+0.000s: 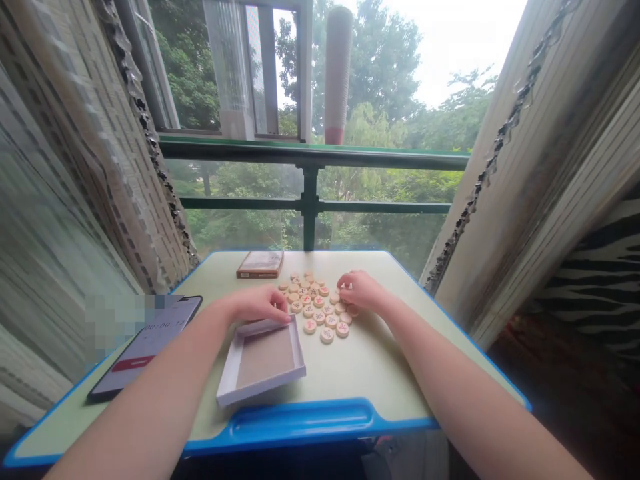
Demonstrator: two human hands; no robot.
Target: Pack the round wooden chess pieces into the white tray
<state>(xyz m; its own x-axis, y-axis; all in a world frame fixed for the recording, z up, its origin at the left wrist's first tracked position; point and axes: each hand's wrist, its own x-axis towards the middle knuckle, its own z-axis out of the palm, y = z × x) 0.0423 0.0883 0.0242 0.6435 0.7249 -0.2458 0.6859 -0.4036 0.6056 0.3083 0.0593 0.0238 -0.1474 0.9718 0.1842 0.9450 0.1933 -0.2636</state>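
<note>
Left hand (265, 303): fingers curled at the far wall of an open white box (266, 357), thumb touching its far right corner; whether the wall is gripped cannot be told. Right hand (361, 292): fingers narrow and bent over the right fringe of the round wooden pieces (319, 302), which spread leftward from it toward the left hand; whether it holds one cannot be told. Bare table (380, 373) lies on the near side of the right hand, out to the blue edging (473, 345). Nearer than the left hand, the box stands close to the blue groove (305, 419) of the near edge; its brown floor is in view. Beyond the left hand rests a flat box (261, 263), contents not visible. Left of that hand lies a phone (147, 347).
</note>
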